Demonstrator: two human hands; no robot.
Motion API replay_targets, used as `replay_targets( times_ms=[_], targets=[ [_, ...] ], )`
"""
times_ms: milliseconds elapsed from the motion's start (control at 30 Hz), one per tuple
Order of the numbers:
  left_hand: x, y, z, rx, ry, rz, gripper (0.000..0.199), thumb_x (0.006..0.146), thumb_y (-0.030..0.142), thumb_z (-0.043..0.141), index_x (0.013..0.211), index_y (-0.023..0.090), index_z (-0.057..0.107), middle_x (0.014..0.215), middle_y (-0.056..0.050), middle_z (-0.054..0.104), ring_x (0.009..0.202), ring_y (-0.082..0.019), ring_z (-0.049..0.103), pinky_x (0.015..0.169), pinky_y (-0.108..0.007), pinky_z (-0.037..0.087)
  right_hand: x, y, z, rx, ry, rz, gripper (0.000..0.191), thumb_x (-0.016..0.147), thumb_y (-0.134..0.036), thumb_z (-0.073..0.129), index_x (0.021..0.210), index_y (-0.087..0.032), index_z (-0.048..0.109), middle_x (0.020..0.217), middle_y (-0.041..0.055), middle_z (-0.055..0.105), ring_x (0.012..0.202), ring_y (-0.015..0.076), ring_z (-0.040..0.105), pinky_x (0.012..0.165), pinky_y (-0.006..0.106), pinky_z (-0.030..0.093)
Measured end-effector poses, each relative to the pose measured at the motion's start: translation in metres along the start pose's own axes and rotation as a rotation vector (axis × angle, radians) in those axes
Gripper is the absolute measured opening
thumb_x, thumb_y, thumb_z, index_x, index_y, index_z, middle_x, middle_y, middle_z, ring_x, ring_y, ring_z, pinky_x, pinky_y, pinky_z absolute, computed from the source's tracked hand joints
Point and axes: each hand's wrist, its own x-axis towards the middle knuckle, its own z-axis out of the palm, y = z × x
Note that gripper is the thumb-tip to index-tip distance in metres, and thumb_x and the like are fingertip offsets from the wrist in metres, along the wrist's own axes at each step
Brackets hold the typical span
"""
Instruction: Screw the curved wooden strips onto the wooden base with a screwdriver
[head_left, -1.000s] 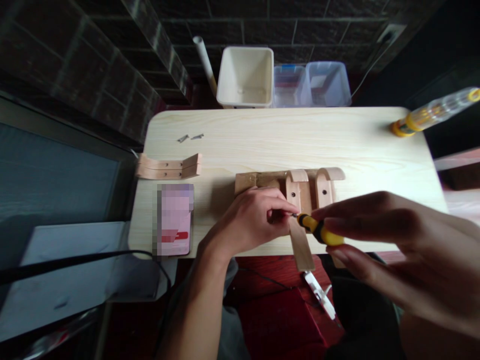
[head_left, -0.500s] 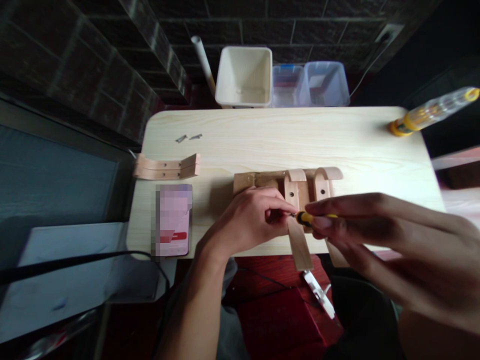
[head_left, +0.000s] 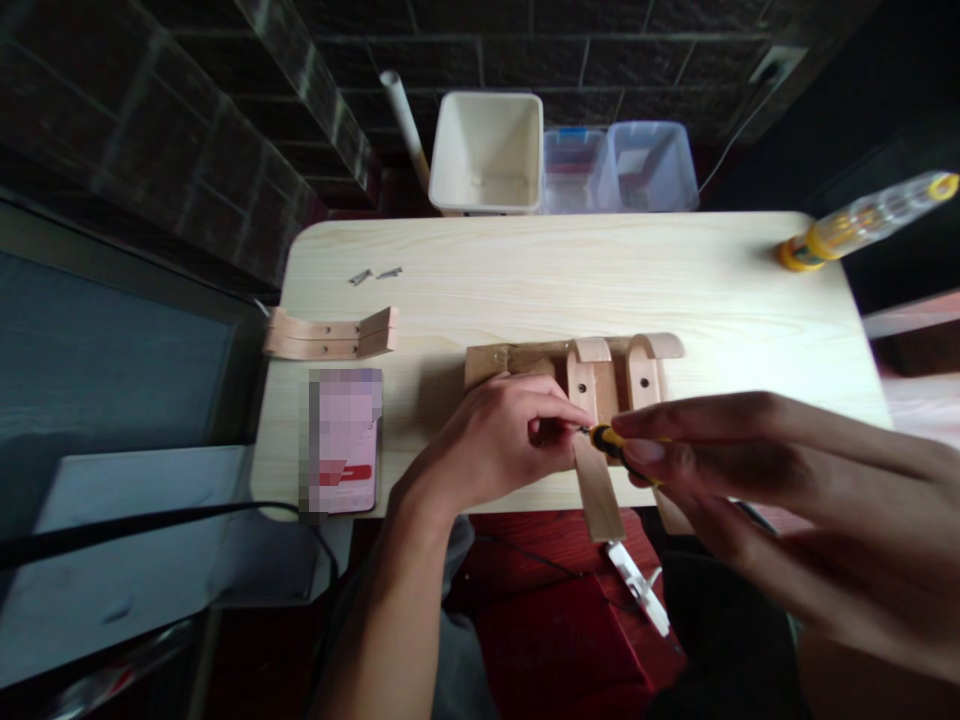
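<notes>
My right hand is closed round a yellow and black screwdriver, whose tip points left. At that tip the thumb and finger of my left hand are pinched together; what they hold is too small to make out. Both hands are over a curved wooden hook piece with a dark hole, its flat end reaching past the table's front edge. Beside it on the right is a second curved wooden piece. Both rest against a brown block, partly hidden by my left hand.
Two joined wooden pieces lie at the left, above a phone. Small screws are near the back left. A clear and yellow tube stands at the back right. Bins stand behind the table.
The screwdriver's handle has turned slightly in my right hand, and those fingers have shifted a little. My left hand keeps its pinch in the same place.
</notes>
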Motion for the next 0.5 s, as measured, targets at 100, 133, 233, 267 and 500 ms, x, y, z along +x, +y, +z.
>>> replay_targets(
  times_ms=[100, 133, 233, 267, 500],
  targets=[
    [-0.0002, -0.0004, 0.0001, -0.007, -0.008, -0.006, 0.023, 0.086, 0.004, 0.067, 0.087, 0.021, 0.084, 0.09, 0.0, 0.079, 0.079, -0.015, 0.07, 0.074, -0.028, 0.051, 0.0025, -0.0015, 0.0006, -0.028, -0.031, -0.036, 0.02, 0.099, -0.012, 0.069, 0.115, -0.022, 0.076, 0.117, 0.0025, 0.081, 0.1, 0.0121, 0.081, 0.092, 0.011, 0.064],
    [-0.0003, -0.0007, 0.0003, -0.012, -0.01, -0.01, 0.023, 0.086, 0.005, 0.067, 0.087, 0.021, 0.084, 0.091, 0.0, 0.079, 0.079, -0.014, 0.07, 0.073, -0.028, 0.051, 0.0033, -0.0017, 0.001, -0.037, -0.029, -0.046, 0.019, 0.099, -0.011, 0.069, 0.113, -0.021, 0.075, 0.116, 0.0028, 0.08, 0.102, 0.0118, 0.081, 0.094, 0.011, 0.063],
    [-0.0004, -0.0015, 0.0007, -0.022, -0.011, -0.013, 0.024, 0.087, 0.005, 0.066, 0.088, 0.02, 0.084, 0.093, 0.0, 0.08, 0.081, -0.014, 0.071, 0.074, -0.028, 0.051, 0.0035, -0.0021, 0.0024, -0.04, -0.026, -0.066, 0.016, 0.098, -0.011, 0.07, 0.11, -0.021, 0.074, 0.117, 0.0027, 0.079, 0.106, 0.0123, 0.08, 0.096, 0.012, 0.063],
    [-0.0004, -0.0015, 0.0008, -0.02, -0.009, -0.011, 0.025, 0.086, 0.004, 0.066, 0.088, 0.021, 0.084, 0.093, 0.0, 0.08, 0.081, -0.014, 0.071, 0.075, -0.028, 0.051, 0.0028, -0.0023, 0.0027, -0.035, -0.029, -0.07, 0.018, 0.098, -0.011, 0.07, 0.111, -0.021, 0.074, 0.117, 0.0027, 0.08, 0.106, 0.0129, 0.08, 0.095, 0.013, 0.064],
    [-0.0004, -0.0014, 0.001, -0.025, -0.009, -0.024, 0.026, 0.084, 0.005, 0.068, 0.092, 0.022, 0.086, 0.095, 0.001, 0.081, 0.081, -0.014, 0.071, 0.075, -0.028, 0.051, -0.0021, -0.004, -0.0001, -0.097, -0.068, -0.044, 0.024, 0.101, -0.016, 0.067, 0.122, -0.025, 0.073, 0.12, 0.0004, 0.081, 0.097, 0.013, 0.082, 0.078, 0.011, 0.067]
  ],
)
